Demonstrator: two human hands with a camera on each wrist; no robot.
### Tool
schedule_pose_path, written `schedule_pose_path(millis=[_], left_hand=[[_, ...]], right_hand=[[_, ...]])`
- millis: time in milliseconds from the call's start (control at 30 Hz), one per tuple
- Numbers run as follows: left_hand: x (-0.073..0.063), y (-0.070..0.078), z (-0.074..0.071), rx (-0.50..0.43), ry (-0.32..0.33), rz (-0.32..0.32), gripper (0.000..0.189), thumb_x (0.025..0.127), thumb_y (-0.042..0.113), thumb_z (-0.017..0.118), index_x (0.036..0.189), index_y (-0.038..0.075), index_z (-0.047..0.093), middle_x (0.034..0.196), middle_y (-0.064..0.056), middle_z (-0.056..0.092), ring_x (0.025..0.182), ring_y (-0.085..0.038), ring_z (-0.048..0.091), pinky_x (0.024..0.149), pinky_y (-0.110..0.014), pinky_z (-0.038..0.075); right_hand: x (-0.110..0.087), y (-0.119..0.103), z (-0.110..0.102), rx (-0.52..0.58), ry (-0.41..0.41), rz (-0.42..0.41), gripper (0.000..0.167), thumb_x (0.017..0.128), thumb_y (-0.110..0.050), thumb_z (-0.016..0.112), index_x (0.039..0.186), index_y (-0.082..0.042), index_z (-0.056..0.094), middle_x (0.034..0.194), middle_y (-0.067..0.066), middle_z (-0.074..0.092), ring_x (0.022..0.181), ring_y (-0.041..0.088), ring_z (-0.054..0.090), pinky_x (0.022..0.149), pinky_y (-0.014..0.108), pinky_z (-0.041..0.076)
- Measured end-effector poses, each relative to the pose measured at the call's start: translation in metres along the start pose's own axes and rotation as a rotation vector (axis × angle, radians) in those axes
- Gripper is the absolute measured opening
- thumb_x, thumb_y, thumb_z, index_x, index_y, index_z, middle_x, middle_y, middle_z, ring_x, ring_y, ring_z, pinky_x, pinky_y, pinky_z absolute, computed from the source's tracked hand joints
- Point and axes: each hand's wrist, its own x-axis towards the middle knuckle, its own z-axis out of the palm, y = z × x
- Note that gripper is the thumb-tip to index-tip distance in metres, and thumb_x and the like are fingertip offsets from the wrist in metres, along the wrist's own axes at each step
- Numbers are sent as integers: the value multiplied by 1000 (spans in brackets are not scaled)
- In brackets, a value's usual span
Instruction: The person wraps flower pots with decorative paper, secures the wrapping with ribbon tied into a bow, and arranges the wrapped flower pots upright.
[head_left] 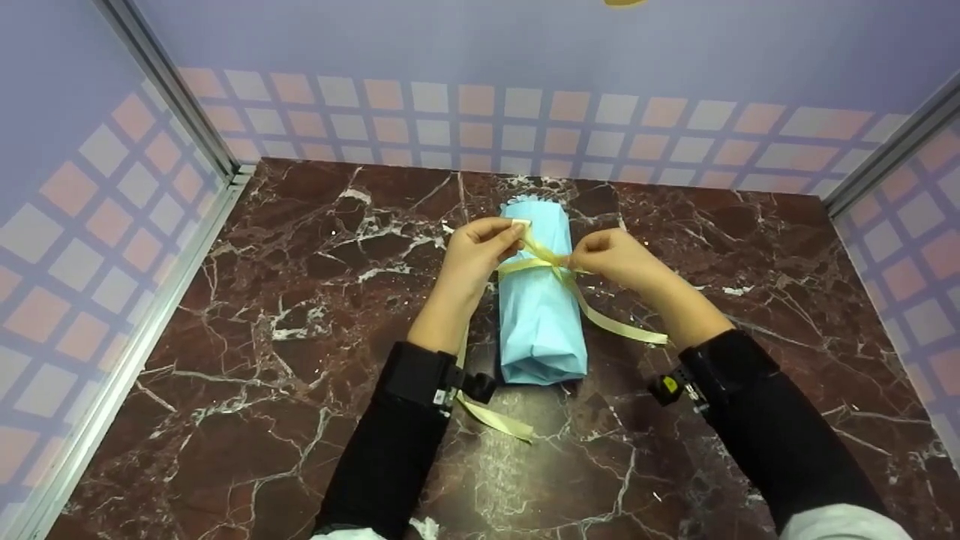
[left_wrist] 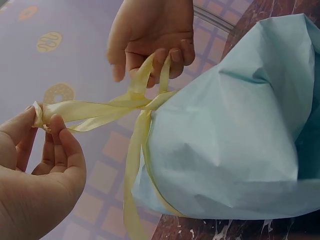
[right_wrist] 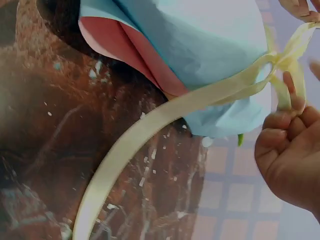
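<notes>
A long bundle wrapped in light blue paper [head_left: 538, 322] lies on the table, pink paper [right_wrist: 107, 42] showing inside one end. Yellow ribbon [head_left: 626, 328] circles it and crosses in a knot on top. My left hand [left_wrist: 45, 175] pinches the folded end of a ribbon loop between thumb and fingers, drawn out from the knot. On the other side of the knot, my right hand [right_wrist: 295, 150] holds a second loop, its fingers curled through it. One long ribbon tail [head_left: 499, 421] hangs down past my left wrist; the other trails toward my right forearm.
The dark red marbled table [head_left: 300, 420] carries small white specks. Purple wall panels [head_left: 525, 45] with pink and white squares enclose it at the back and sides. A green tip [right_wrist: 240, 139] pokes out beneath the blue paper. Each wrist wears a black camera strap [head_left: 420, 379].
</notes>
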Motion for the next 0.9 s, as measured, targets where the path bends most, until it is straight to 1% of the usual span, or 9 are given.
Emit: schedule_pose_path(millis=[67,100,267,400,500,600,733,800,900], left_hand=[[0,0,0,-11,0,0,10,89,-4,66,97,-8,69,82,-8,66,71,-14,63,83,-35,54],[0,0,0,-16,2,-1,9,89,-4,65,96,-8,69,83,-8,66,71,-14,63,80,-33,54],[0,2,-2,-60,3,-9,8,90,-6,64,95,-8,69,85,-9,66,72,-15,63,79,-31,55],[-1,3,-3,-81,3,-14,9,90,-8,62,96,-9,69,85,-10,66,72,-16,63,79,-31,54],[-1,4,-3,-71,7,-17,10,90,-7,62,98,-9,68,86,-10,66,73,-16,63,78,-30,54],[0,4,-3,-50,5,-21,11,90,-5,64,99,-9,68,87,-10,66,74,-16,63,84,-35,54],[0,3,-4,-40,12,-24,11,89,-4,65,99,-8,68,87,-10,66,74,-15,62,88,-39,53],[0,2,-3,-40,17,-25,11,89,-4,65,99,-8,68,86,-10,66,73,-15,62,86,-37,53],[0,2,-2,-36,19,-23,11,89,-4,66,98,-8,69,85,-9,66,72,-15,62,85,-36,54]], right_hand=[[0,-1,1,-36,-12,-34,28,91,-28,68,90,0,72,66,2,58,50,9,39,45,24,35],[0,-2,1,-19,-10,-47,27,92,-26,68,91,1,72,65,2,59,51,9,41,46,24,36],[-3,-2,-1,254,45,-24,20,96,-13,55,97,-1,71,56,3,55,47,11,44,43,22,33],[-5,-1,-5,465,61,-31,29,94,-3,42,80,-2,67,55,3,58,45,12,43,42,22,29],[-5,0,-6,522,42,-43,35,93,-3,36,73,-4,65,56,4,61,47,12,48,43,22,31],[-6,2,-6,468,-17,-26,35,94,-7,36,82,0,68,59,6,63,50,13,53,45,21,36],[-6,4,-2,273,-92,-34,29,93,-3,43,99,11,67,64,8,67,50,11,53,46,19,39],[-6,3,2,156,-96,-56,26,91,0,48,102,12,68,66,9,68,51,9,54,46,18,39],[-7,1,10,-8,-49,-93,22,89,1,54,99,10,71,70,12,69,55,12,62,47,19,44]])
